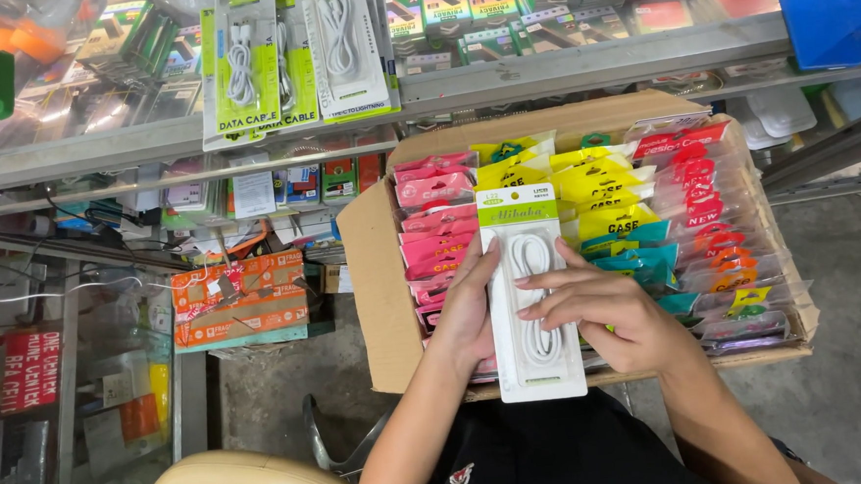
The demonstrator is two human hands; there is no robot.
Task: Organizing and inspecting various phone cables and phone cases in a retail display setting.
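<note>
A flat white package with a green top and a coiled white cable (533, 295) lies upright over an open cardboard box (377, 274) on my lap. My left hand (468, 309) grips the package's left edge. My right hand (601, 307) rests on its right side, with fingers spread across the clear front. The box holds rows of flat pink (437, 207), yellow (600, 189), teal (642, 255) and clear red-topped packets (709, 208) standing on edge.
A glass display counter (578, 62) runs behind the box, with cable packs (244, 65) lying on top and small boxes inside. An orange and green carton (240, 301) sits low at the left. A tan chair back (247, 482) is at the bottom left. A blue container (830, 0) is at the top right.
</note>
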